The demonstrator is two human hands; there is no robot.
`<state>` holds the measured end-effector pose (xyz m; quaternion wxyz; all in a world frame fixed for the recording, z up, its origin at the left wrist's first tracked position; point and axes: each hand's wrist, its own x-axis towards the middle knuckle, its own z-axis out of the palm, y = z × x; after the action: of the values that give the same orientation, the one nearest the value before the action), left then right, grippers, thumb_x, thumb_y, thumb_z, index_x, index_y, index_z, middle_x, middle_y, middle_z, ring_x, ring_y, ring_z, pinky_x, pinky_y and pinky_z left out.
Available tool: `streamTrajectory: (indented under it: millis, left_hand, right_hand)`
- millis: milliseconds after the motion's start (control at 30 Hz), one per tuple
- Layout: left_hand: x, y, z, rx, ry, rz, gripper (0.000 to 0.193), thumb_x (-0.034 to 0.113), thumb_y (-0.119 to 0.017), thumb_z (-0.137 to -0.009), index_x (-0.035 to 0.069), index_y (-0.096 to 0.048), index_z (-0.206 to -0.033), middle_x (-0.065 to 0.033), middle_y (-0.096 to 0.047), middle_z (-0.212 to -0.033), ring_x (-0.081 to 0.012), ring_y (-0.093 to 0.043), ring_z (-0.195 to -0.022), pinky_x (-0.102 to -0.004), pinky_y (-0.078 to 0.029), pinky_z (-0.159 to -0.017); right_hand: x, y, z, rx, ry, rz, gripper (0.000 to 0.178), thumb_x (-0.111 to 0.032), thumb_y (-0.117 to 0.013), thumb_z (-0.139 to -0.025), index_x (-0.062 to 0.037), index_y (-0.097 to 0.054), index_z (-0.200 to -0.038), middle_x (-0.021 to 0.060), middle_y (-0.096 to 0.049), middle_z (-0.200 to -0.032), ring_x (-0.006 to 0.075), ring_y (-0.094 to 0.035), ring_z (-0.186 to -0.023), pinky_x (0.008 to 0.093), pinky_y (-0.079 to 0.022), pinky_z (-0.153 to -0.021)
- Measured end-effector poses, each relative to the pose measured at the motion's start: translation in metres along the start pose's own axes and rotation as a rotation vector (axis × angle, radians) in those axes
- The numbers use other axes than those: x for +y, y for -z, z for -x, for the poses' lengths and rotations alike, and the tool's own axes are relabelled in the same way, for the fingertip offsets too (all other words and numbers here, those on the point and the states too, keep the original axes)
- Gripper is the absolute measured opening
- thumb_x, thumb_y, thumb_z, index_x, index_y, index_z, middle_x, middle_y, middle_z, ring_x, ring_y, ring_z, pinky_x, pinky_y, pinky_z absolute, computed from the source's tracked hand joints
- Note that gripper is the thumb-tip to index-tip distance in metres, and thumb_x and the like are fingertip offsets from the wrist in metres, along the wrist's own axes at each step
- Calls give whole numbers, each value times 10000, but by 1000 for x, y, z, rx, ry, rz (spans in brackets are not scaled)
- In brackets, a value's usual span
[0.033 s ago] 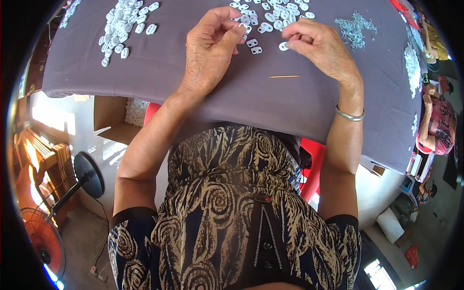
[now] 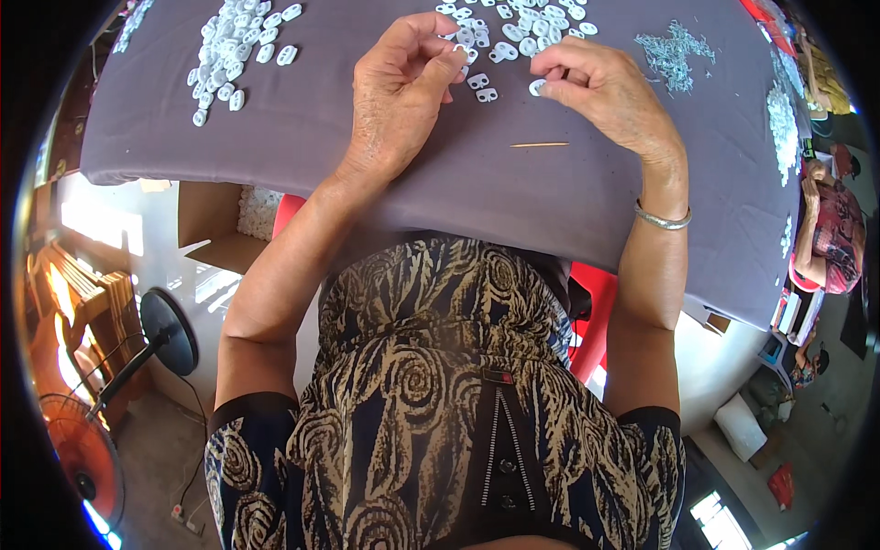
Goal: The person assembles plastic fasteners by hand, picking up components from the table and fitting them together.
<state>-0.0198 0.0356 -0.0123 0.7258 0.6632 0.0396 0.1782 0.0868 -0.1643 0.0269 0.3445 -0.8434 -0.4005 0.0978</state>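
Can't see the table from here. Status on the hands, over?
Left hand pinching a small white plastic piece. Right hand pinching another white piece. Thin wooden stick lying loose on grey cloth, nothing blocking.

Single head-worn fisheye view, looking steeply down from close above onto the grey-clothed table (image 2: 302, 137), its far edge at top, wearer's torso filling the bottom.

A matt grey cloth (image 2: 302, 128) covers the table, soft and faintly creased. On the cloth, the small white pieces (image 2: 240, 41) look like smooth, slightly glossy plastic. Near them lies a thin wooden stick (image 2: 539, 145). The bracelet (image 2: 662, 219) beside the cloth's edge is shiny metal.
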Motion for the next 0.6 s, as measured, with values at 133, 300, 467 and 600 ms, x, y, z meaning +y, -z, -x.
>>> streamTrajectory:
  millis: [133, 300, 467, 600]
  left_hand:
    - [4, -4, 2, -11, 23, 35, 245, 4, -598, -871, 18, -573, -1114, -25, -606, -821, -89, -563, -730, -234, -466, -620]
    - [6, -7, 5, -25, 38, 34, 252, 9, -615, -855, 36, -557, -1099, -16, -618, -815, -74, -595, -725, -216, -474, -577]
    - [7, -11, 7, -56, 78, 47, 275, 13, -624, -853, 21, -536, -1114, -36, -636, -824, -85, -619, -733, -220, -492, -582]
    - [7, -13, 9, -65, 79, 51, 272, 16, -625, -853, 19, -533, -1109, -43, -643, -829, -89, -626, -740, -220, -497, -587]
  right_hand:
    - [-3, -2, -1, -50, 55, 59, 113, -26, -674, -762, -18, -571, -810, -4, -479, -621, 88, -441, -553, 260, -393, -529]
    - [-15, 0, -1, -84, 3, 110, 122, -19, -674, -752, -25, -559, -792, -5, -478, -613, 85, -435, -548, 260, -386, -525]
    - [-14, -6, -2, -91, -80, -95, 95, -35, -659, -808, -32, -564, -808, -45, -506, -659, 51, -426, -568, 228, -366, -512]
    - [-33, -18, -10, 73, -132, -511, 73, -60, -619, -875, -20, -605, -934, -42, -534, -741, 38, -439, -611, 195, -375, -528]
